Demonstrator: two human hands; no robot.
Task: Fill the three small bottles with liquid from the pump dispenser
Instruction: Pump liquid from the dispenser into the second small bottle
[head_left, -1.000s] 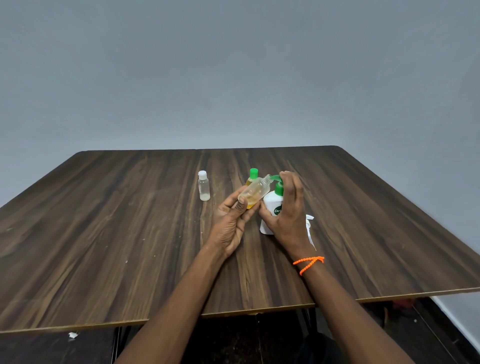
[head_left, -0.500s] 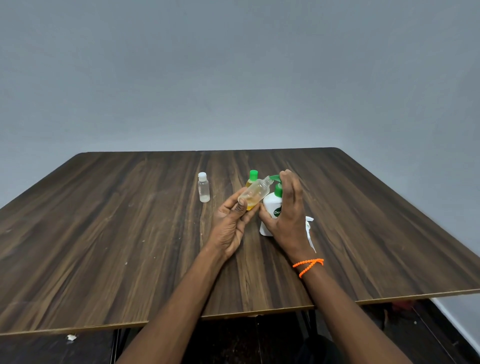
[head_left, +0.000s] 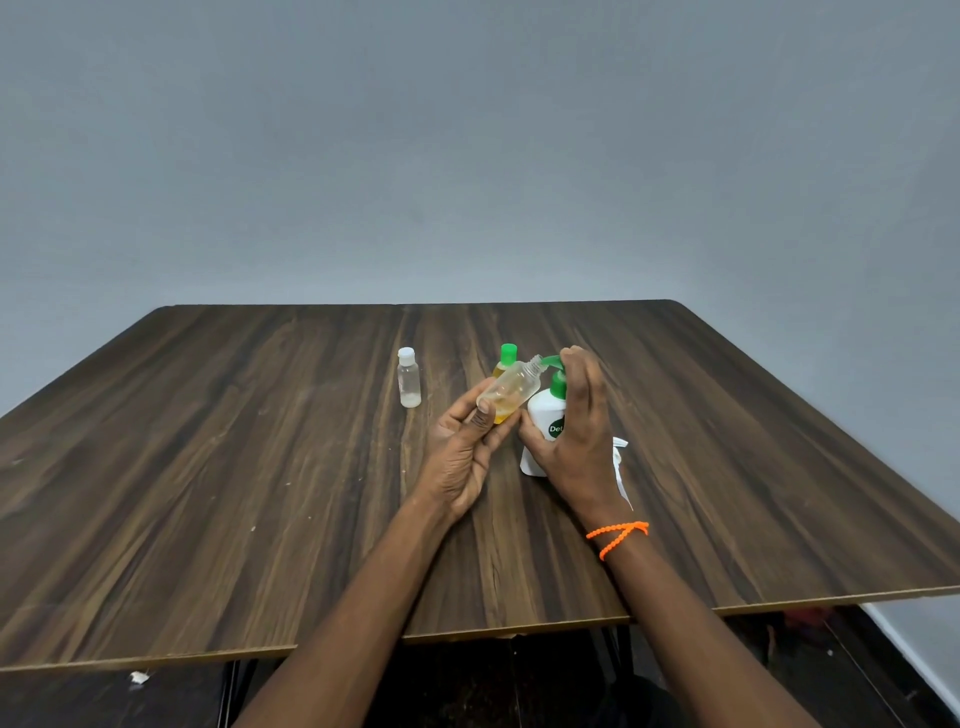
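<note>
You are filling 1 small bottle (head_left: 511, 391) at the pump dispenser (head_left: 545, 423), so be keeping its uncapped neck tucked right under the green spout (head_left: 549, 359) and pressing the pump head slowly, letting each squirt run down before the next. Your left hand (head_left: 465, 449) is pinching the tilted bottle near its base, left of the dispenser, with amber liquid pooling low inside. Your right hand (head_left: 576, 426) is curling around the dispenser, fingers reaching over the pump top. Behind the dispenser a green-capped bottle (head_left: 505, 361) is standing, and a white-capped bottle (head_left: 409, 378) is waiting further left.
</note>
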